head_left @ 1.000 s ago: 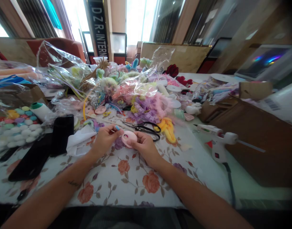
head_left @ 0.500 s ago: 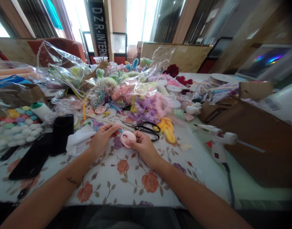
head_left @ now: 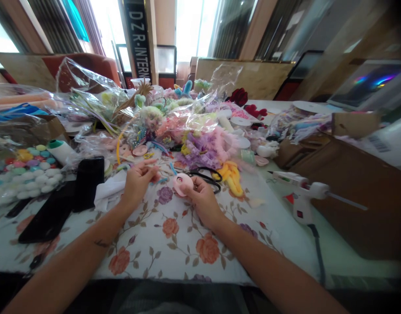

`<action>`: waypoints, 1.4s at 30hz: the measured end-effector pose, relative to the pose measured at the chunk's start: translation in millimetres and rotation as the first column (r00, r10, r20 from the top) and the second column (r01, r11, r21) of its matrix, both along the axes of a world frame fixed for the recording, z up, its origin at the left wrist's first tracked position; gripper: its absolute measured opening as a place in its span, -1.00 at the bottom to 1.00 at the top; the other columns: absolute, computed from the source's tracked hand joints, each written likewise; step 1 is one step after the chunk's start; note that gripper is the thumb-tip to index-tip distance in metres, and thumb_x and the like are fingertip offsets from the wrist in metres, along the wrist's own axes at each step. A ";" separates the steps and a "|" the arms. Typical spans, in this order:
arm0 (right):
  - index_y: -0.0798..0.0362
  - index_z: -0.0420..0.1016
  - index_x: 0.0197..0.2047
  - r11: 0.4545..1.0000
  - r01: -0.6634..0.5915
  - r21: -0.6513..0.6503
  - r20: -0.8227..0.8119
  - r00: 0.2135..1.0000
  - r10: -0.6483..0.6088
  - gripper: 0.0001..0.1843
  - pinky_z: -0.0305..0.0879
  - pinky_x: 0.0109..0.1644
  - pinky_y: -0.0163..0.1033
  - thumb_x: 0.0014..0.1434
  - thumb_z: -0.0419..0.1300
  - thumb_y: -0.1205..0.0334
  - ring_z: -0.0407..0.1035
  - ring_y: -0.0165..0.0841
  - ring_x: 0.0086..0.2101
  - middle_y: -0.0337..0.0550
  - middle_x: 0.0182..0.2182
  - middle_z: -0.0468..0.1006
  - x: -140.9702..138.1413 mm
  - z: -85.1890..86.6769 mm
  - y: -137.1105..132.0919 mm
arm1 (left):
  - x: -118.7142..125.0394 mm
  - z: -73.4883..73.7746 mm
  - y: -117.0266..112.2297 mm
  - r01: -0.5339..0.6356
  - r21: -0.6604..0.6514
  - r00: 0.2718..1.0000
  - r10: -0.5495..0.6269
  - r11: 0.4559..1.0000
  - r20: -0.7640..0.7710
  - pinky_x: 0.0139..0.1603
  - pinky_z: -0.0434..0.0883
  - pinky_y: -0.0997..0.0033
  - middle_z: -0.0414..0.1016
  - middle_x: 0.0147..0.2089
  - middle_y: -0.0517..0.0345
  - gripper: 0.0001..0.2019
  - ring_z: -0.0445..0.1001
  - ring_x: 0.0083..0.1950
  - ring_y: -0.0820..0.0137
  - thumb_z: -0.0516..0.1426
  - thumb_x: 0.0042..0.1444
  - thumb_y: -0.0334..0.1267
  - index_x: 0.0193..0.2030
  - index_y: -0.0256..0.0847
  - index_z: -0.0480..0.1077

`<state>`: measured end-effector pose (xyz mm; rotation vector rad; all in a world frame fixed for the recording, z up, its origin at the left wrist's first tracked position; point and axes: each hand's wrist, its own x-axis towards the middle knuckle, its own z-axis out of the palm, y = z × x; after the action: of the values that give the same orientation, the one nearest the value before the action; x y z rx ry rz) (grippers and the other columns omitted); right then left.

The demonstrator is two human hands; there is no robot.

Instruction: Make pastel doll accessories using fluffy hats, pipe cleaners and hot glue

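Observation:
My right hand (head_left: 202,198) pinches a small round pink piece (head_left: 182,183) just above the flowered tablecloth (head_left: 174,235), at the middle of the table. My left hand (head_left: 138,179) is a little to its left, fingers closed in a pinch on a thin small thing with a blue tip that I cannot make out clearly. The two hands are apart by a few centimetres. Black scissors (head_left: 205,176) lie right behind the pink piece.
A white glue gun (head_left: 301,192) with its cord lies at right, beside a brown cardboard box (head_left: 354,187). Two black phones (head_left: 85,181) and a bag of pastel pompoms (head_left: 23,174) are at left. Heaps of plastic bags with craft trimmings (head_left: 187,126) fill the back.
Both hands have shifted slightly away from me. The left hand drew apart from the pink piece, which the right hand has turned a little.

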<state>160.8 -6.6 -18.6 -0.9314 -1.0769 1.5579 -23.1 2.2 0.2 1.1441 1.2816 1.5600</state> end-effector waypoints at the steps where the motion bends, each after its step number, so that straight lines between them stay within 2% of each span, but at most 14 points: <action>1: 0.04 0.36 -0.37 1.000 0.017 0.011 -0.015 1.000 -0.016 -0.60 0.31 -0.30 -0.29 -0.12 0.42 0.00 0.37 -0.41 -0.43 -0.29 -0.45 0.45 0.4 -0.8 1.0 | 1.5 -0.5 -2.0 -0.011 0.016 0.994 0.012 1.000 -0.107 -0.42 0.36 0.50 0.47 -0.57 0.17 -0.78 0.39 -0.51 0.47 0.29 -0.03 -0.13 -0.37 -0.27 0.54; 4: 0.03 0.38 -0.32 1.000 0.008 0.017 -0.086 0.996 -0.006 -0.62 0.37 -0.19 -0.23 -0.06 0.39 -0.02 0.40 -0.38 -0.37 -0.26 -0.39 0.48 0.7 -0.9 2.0 | 6.9 -1.7 -7.3 0.046 0.041 0.970 -0.035 0.998 -0.240 -0.36 0.36 0.49 0.54 -0.42 0.11 -0.80 0.44 -0.39 0.42 0.30 -0.05 -0.12 -0.39 -0.23 0.56; 7: 0.01 0.40 -0.30 0.998 -0.047 0.044 -0.105 0.993 0.051 -0.64 0.40 -0.11 -0.20 -0.01 0.36 -0.04 0.41 -0.37 -0.32 -0.25 -0.35 0.48 -0.2 1.0 0.6 | 12.5 -2.1 -11.3 0.247 -0.025 0.957 -0.248 0.969 -0.150 -0.32 0.37 0.50 0.56 -0.24 0.08 -0.68 0.47 -0.28 0.38 0.34 -0.11 -0.15 -0.18 -0.18 0.55; 10: 0.00 0.43 -0.26 0.992 -0.084 0.093 -0.058 0.994 0.090 -0.64 0.41 -0.09 -0.20 0.01 0.33 -0.08 0.43 -0.34 -0.28 -0.23 -0.32 0.49 -0.8 1.4 -0.2 | 15.2 -1.8 -12.0 0.417 -0.102 0.905 -0.423 0.903 -0.049 -0.36 0.36 0.49 0.53 -0.31 0.08 -0.74 0.45 -0.33 0.39 0.32 -0.07 -0.13 -0.28 -0.25 0.53; 12: -0.02 0.43 -0.16 0.992 -0.085 0.097 -0.027 0.996 0.088 -0.62 0.42 -0.09 -0.15 0.09 0.24 -0.12 0.45 -0.30 -0.23 -0.17 -0.24 0.51 -1.7 -0.5 0.7 | 13.3 -0.4 -8.8 0.356 -0.053 0.934 -0.353 0.933 0.060 -0.35 0.37 0.50 0.49 -0.38 0.13 -0.77 0.42 -0.37 0.44 0.32 -0.07 -0.13 -0.37 -0.25 0.48; 15: -0.01 0.40 -0.02 0.970 -0.123 0.207 0.234 0.969 0.073 -0.69 0.38 -0.03 -0.07 0.23 0.11 0.05 0.44 -0.26 -0.14 -0.08 -0.13 0.50 -6.4 -5.9 4.9 | 4.7 3.3 0.6 0.051 0.059 0.950 -0.067 0.997 0.304 -0.34 0.39 0.55 0.44 -0.41 0.23 -0.74 0.40 -0.39 0.52 0.35 -0.13 -0.15 -0.42 -0.23 0.40; 18: 0.04 0.41 0.03 0.831 -0.285 0.477 0.593 0.803 -0.065 -0.67 0.27 0.08 -0.04 0.19 0.07 0.38 0.37 -0.24 -0.08 -0.02 -0.09 0.46 -17.7 -10.0 13.0 | -4.7 5.6 9.1 -0.125 0.048 0.893 0.092 0.991 0.441 -0.38 0.38 0.60 0.43 -0.39 0.26 -0.69 0.40 -0.39 0.56 0.38 -0.21 -0.19 -0.42 -0.24 0.36; 21: 0.10 0.42 0.03 0.709 -0.396 0.584 0.728 0.641 -0.242 -0.61 0.26 0.03 -0.11 0.14 0.07 0.50 0.32 -0.23 -0.12 0.02 -0.12 0.41 -34.0 -9.2 23.9 | -7.9 4.2 11.7 -0.090 0.006 0.879 0.077 0.996 0.471 -0.39 0.38 0.58 0.43 -0.40 0.26 -0.68 0.40 -0.40 0.56 0.38 -0.22 -0.20 -0.40 -0.25 0.36; 26: 0.12 0.46 -0.31 0.700 -0.471 0.536 0.828 0.454 -0.328 -0.92 0.24 -0.11 -0.19 0.16 0.15 0.43 0.31 -0.24 -0.20 0.01 -0.23 0.41 -52.0 -2.4 35.3 | -4.7 1.1 9.1 -0.005 -0.029 0.884 0.018 1.000 0.467 -0.37 0.39 0.58 0.47 -0.37 0.26 -0.67 0.42 -0.39 0.57 0.39 -0.22 -0.22 -0.33 -0.27 0.42; 28: 0.09 0.42 -0.34 0.721 -0.435 0.539 0.810 0.503 -0.302 -0.89 0.22 -0.17 -0.23 0.18 0.11 0.43 0.31 -0.28 -0.27 -0.07 -0.31 0.43 -50.0 -1.5 33.2 | -4.3 0.5 8.9 -0.018 -0.036 0.883 0.033 0.999 0.467 -0.37 0.39 0.58 0.46 -0.38 0.26 -0.67 0.42 -0.39 0.57 0.40 -0.25 -0.24 -0.35 -0.28 0.43; 31: 0.04 0.42 -0.27 0.788 -0.313 0.529 0.702 0.683 -0.200 -0.85 0.17 -0.30 -0.28 0.15 0.06 0.42 0.28 -0.37 -0.43 -0.26 -0.47 0.41 -36.2 -2.5 24.2 | -4.0 -1.1 9.7 0.001 -0.044 0.875 0.020 0.999 0.483 -0.35 0.41 0.59 0.47 -0.40 0.25 -0.68 0.45 -0.39 0.57 0.41 -0.29 -0.29 -0.40 -0.30 0.43; 35: 0.04 0.52 -0.34 0.914 -0.171 0.368 0.513 0.857 -0.046 -0.82 0.17 -0.40 -0.29 0.08 0.08 0.37 0.25 -0.40 -0.52 -0.28 -0.53 0.43 -7.3 -1.3 10.6 | -1.0 -2.2 8.2 0.101 -0.050 0.844 -0.058 0.994 0.533 -0.26 0.46 0.61 0.47 -0.43 0.24 -0.75 0.49 -0.37 0.56 0.39 -0.26 -0.40 -0.46 -0.31 0.41; 37: 0.04 0.56 -0.26 0.962 -0.120 0.244 0.358 0.933 0.026 -0.83 0.25 -0.37 -0.26 0.07 0.17 0.28 0.33 -0.38 -0.47 -0.22 -0.44 0.51 5.1 1.6 6.9 | 1.8 -1.0 5.1 0.174 -0.072 0.817 -0.103 0.982 0.567 -0.25 0.48 0.61 0.48 -0.43 0.22 -0.79 0.50 -0.38 0.56 0.36 -0.22 -0.45 -0.46 -0.31 0.41; 42: -0.09 0.48 -0.02 0.985 -0.045 0.166 0.013 0.999 0.043 -0.38 0.38 -0.11 -0.17 -0.23 0.46 0.25 0.45 -0.29 -0.18 -0.18 -0.10 0.55 14.6 5.8 8.4 | 12.1 2.7 -8.1 0.391 -0.118 0.737 -0.234 0.913 0.634 -0.21 0.50 0.60 0.52 -0.37 0.17 -0.77 0.52 -0.35 0.54 0.37 -0.22 -0.48 -0.41 -0.29 0.43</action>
<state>175.4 1.8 -12.8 -0.8067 -1.2221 1.4749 -11.0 -5.8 2.9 0.5738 0.7580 1.3071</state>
